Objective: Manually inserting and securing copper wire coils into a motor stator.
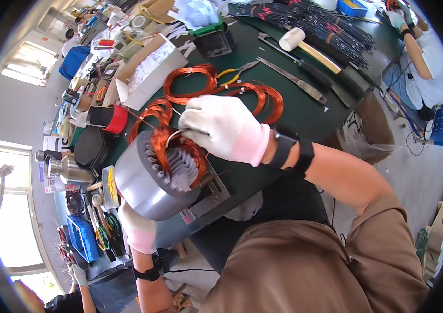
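Note:
A grey motor stator [145, 180] lies tilted on the bench, its open end facing right. White insulation slips [182, 175] line its slots, and an orange-red copper coil [161, 146] rises out of the bore. My right hand [219, 125], in a white glove, is closed above that coil with its fingers pinched on a thin wire lead [173, 136]. Against the lower left of the housing rests my gloved left hand [139, 229], gripping it; the fingertips are hidden behind the metal. Further copper coils [190, 83] lie just beyond my right hand, beside yellow-handled pliers [237, 73].
Past the coils are a mallet [310, 49], a long flat metal tool [294, 81] and bundles of dark leads [310, 23]. A white box of slips [151, 68] and a black bin [213, 41] stand at the back. Left are a steel flask [75, 170] and blue tray [81, 237]. Other people work nearby.

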The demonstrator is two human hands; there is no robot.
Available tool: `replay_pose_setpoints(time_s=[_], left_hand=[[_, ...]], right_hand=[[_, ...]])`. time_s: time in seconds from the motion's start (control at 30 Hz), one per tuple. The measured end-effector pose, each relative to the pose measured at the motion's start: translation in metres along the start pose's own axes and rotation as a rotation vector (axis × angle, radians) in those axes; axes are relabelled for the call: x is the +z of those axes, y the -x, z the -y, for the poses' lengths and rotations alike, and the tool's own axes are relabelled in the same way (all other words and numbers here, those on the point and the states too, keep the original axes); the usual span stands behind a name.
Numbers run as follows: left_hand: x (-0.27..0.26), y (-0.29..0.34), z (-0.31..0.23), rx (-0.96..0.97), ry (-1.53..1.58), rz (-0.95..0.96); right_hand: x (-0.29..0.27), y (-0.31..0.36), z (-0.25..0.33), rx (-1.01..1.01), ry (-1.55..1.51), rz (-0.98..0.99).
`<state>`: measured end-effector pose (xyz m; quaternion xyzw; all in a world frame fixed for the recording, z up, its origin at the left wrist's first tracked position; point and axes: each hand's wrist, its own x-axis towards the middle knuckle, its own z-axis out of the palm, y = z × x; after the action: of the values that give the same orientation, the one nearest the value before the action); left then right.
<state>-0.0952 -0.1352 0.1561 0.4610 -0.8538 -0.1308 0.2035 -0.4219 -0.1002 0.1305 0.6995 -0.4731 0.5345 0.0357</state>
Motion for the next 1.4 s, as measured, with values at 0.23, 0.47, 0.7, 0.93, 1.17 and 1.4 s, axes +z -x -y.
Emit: replay_pose_setpoints(time_s=[0.23,0.47,0.7,0.93,1.17,1.4], left_hand=[[-0.002,-0.01,-0.01,-0.014,0.071,-0.022],[-0.002,-0.021,-0.003,-0.064,0.184,-0.007],[0.009,-0.022,0.003,0.045,0.073,-0.114],[0.012,-0.019,0.011,0.119,0.318,-0.183],[0.03,-0.025,0.027,0.173,0.43,-0.299],[0.029,-0.027,0.032,0.207,0.453,-0.224]], right_hand=[[0.002,0.024,0.024,0.215,0.102,0.05],[0.015,0.01,0.054,0.47,-0.033,0.248],[0.022,0.008,0.03,0.45,-0.396,0.304],[0.002,-0.026,0.024,0.707,-0.327,0.818],[-0.019,0.001,-0.016,0.679,-0.441,0.803],[-0.054,0.002,-0.022,0.587,-0.386,0.836]])
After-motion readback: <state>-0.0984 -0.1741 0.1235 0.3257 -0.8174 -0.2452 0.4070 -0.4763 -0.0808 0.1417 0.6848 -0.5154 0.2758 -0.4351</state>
